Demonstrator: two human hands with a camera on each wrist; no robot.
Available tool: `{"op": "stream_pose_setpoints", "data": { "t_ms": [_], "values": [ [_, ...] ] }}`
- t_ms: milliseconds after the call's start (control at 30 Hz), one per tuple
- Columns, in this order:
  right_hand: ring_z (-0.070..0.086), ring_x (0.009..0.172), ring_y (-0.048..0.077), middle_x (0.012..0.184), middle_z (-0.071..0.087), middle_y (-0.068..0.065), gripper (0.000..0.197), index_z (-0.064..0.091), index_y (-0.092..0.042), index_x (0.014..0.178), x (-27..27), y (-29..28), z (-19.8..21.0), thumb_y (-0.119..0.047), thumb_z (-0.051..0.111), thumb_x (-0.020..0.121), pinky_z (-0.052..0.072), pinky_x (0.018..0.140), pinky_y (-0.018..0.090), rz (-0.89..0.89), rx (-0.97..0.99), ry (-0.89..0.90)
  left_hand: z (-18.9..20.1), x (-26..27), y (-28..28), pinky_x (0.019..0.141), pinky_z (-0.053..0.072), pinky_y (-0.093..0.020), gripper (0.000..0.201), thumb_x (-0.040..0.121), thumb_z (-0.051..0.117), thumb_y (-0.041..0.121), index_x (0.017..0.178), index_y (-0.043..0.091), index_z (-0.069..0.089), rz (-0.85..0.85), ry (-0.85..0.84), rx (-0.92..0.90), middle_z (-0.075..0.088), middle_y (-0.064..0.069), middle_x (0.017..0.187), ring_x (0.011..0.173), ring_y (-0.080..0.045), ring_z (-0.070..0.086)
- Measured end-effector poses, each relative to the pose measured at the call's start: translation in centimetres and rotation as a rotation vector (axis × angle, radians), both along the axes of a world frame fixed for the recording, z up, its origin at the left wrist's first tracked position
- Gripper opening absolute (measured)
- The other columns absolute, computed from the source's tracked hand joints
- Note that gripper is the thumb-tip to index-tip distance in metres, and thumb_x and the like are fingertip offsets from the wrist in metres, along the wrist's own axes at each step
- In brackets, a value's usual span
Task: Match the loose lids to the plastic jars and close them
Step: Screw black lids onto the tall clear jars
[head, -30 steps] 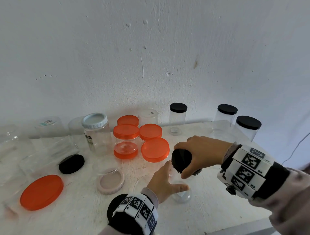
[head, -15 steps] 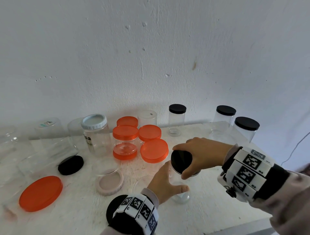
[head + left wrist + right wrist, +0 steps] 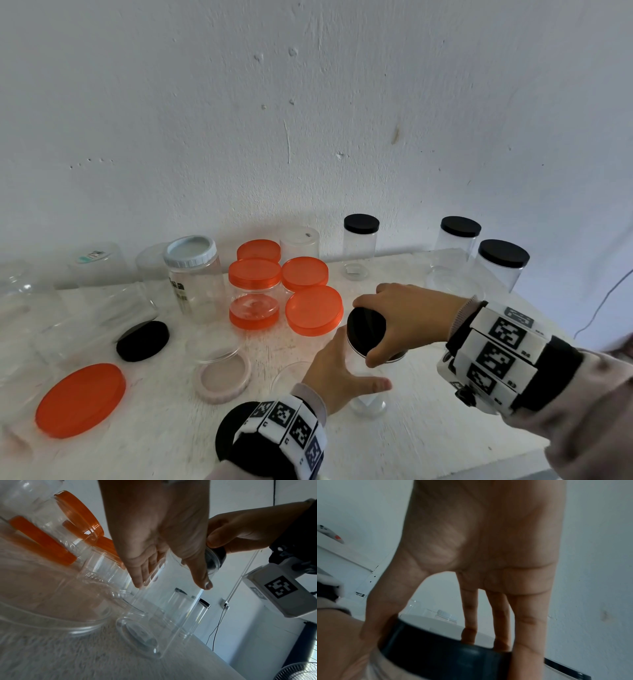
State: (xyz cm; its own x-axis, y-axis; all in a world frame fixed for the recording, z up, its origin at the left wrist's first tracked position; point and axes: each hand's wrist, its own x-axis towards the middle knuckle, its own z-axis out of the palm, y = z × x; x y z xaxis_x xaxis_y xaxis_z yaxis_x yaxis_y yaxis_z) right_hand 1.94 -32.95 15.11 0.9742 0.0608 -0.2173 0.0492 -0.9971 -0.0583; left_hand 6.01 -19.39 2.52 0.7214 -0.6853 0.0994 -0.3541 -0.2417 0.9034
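Observation:
A tall clear plastic jar stands near the table's front. My left hand wraps round its side, thumb across the front. On the jar's mouth sits a black lid. My right hand grips that lid from above, thumb on one side and fingers on the other. Loose lids lie to the left: a black lid, a large orange lid and a pale pink lid.
Orange-lidded jars cluster behind the held jar, with a white-lidded jar to their left. Three black-lidded jars stand at the back right by the wall. Clear open jars crowd the left. The table's front edge is close.
Both hands stay on the same jar and black lid. The right hand's fingers have shifted slightly round the lid; the view has barely moved.

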Motion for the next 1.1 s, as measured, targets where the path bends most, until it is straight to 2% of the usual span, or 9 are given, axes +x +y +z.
{"op": "stream_pose_setpoints", "data": {
  "t_ms": [133,267,367,500,567,800,933,1100],
  "values": [
    [0.049,0.092,0.014,0.104,0.046,-0.006,0.071,0.045,-0.03,0.128,0.0,0.0,0.1,-0.057,0.073,0.069,0.04,0.066,0.02,0.005,0.01,0.01,0.0,0.0,0.0,0.085,0.033,-0.006,0.08,0.063,0.084,0.045,0.121,0.05,0.029,0.004,0.01,-0.008,0.05,0.026,0.122,0.112,0.005,0.046],
    [0.049,0.095,0.013,0.103,0.044,-0.01,0.071,0.043,-0.037,0.129,0.2,-0.2,1.1,-0.05,0.075,0.067,0.039,0.066,0.019,0.01,0.077,0.007,0.1,0.1,0.3,0.094,0.034,-0.014,0.082,0.063,0.084,0.045,0.123,0.05,0.028,-0.018,0.021,-0.009,0.049,0.023,0.126,0.117,0.002,0.045],
    [0.048,0.1,0.013,0.106,0.043,-0.011,0.075,0.041,-0.039,0.131,0.4,-0.5,1.7,-0.052,0.076,0.066,0.037,0.066,0.018,0.004,0.076,0.014,0.2,0.1,0.3,0.1,0.034,-0.02,0.085,0.062,0.084,0.044,0.126,0.05,0.027,-0.026,0.032,-0.015,0.048,0.023,0.129,0.12,0.002,0.044],
    [0.046,0.11,0.013,0.117,0.043,-0.011,0.085,0.036,-0.04,0.137,0.4,-0.5,1.4,-0.053,0.078,0.065,0.045,0.084,0.026,-0.012,0.064,0.085,0.2,0.1,0.4,0.101,0.036,-0.023,0.085,0.063,0.084,0.044,0.129,0.043,0.03,-0.033,0.025,0.004,0.05,0.019,0.13,0.121,-0.003,0.045],
    [0.043,0.113,0.013,0.121,0.041,-0.011,0.088,0.033,-0.041,0.14,0.4,-0.5,1.3,-0.052,0.078,0.066,0.045,0.089,0.028,-0.019,0.063,0.113,0.2,0.1,0.4,0.103,0.037,-0.025,0.088,0.063,0.084,0.044,0.133,0.037,0.032,-0.028,0.029,0.008,0.05,0.017,0.13,0.122,-0.004,0.045],
    [0.041,0.109,0.011,0.113,0.039,-0.014,0.09,0.032,-0.039,0.142,0.6,-0.4,1.0,-0.051,0.079,0.065,0.043,0.085,0.025,0.002,0.04,0.132,0.1,0.0,0.3,0.103,0.035,-0.025,0.09,0.063,0.084,0.044,0.134,0.039,0.029,-0.022,0.039,0.015,0.048,0.018,0.131,0.121,-0.003,0.043],
    [0.04,0.104,0.009,0.108,0.04,-0.015,0.085,0.038,-0.036,0.138,0.5,-0.3,1.0,-0.057,0.077,0.065,0.038,0.079,0.022,0.0,0.035,0.106,0.1,0.0,0.3,0.102,0.035,-0.023,0.09,0.063,0.084,0.043,0.135,0.038,0.03,-0.012,0.043,0.016,0.049,0.017,0.13,0.121,-0.004,0.044],
    [0.049,0.1,0.01,0.108,0.05,-0.013,0.081,0.048,-0.032,0.13,0.2,-0.3,0.5,-0.066,0.074,0.061,0.041,0.073,0.02,-0.022,0.041,0.037,0.2,0.0,0.3,0.097,0.037,-0.02,0.09,0.063,0.084,0.046,0.136,0.036,0.032,-0.005,0.018,0.024,0.051,0.017,0.128,0.118,-0.005,0.047]
  ]
}}
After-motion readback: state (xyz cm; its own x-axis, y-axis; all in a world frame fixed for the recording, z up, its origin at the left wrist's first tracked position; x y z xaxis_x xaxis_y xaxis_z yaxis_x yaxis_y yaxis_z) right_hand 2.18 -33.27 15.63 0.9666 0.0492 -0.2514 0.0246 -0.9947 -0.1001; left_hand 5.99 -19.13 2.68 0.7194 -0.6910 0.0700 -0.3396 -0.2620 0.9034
